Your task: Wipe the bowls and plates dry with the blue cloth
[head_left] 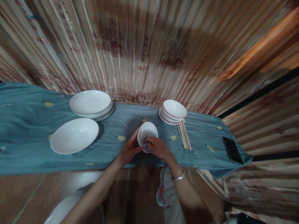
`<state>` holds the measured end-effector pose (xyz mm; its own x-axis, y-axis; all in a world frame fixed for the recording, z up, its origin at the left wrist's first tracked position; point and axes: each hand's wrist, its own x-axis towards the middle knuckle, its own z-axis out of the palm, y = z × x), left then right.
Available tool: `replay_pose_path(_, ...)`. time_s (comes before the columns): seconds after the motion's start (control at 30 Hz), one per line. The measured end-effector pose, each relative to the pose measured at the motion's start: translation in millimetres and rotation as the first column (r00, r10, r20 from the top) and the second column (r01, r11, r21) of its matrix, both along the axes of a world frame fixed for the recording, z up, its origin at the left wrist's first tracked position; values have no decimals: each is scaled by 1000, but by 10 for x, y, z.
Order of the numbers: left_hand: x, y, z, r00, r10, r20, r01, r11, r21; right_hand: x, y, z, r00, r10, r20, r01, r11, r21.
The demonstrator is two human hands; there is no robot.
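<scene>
A small white bowl (147, 127) is tilted toward me over the front middle of the cloth-covered table. My left hand (130, 150) grips its left side, thumb at the near rim and fingers along the outer wall. Inside the bowl, my right hand (157, 147) is closed on a greyish-blue cloth (147, 145), pressed against the inner surface. Part of the cloth is hidden under the fingers. A silver bangle (178, 176) circles the right wrist.
Stacked white plates (90, 102) and a large white bowl (74, 137) stand at left. Right of centre are stacked red-rimmed bowls (174, 109), several chopsticks (184, 135) and, farther right, a dark phone (232, 150). A patterned curtain (137, 56) hangs behind the table (109, 155).
</scene>
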<state>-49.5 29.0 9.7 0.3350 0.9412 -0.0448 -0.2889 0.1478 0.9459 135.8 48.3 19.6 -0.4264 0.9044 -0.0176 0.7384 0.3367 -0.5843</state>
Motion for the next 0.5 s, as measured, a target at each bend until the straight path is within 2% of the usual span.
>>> replay_pose_path(0.23,3,16,-38,1000,-2,28,2,1000,6,-65,29,-18,948,-4,-317,-33,993,-110)
replay_pose_path(0.37,-3,10,-40,1000,27,13,-26,1000,-3,-141,19,-66,914,-15,-406,-9,998,-57)
replay_pose_path(0.5,-4,0,-37,999,44,-3,-44,999,-22,-203,26,-150,925,-3,-379,12,1000,23)
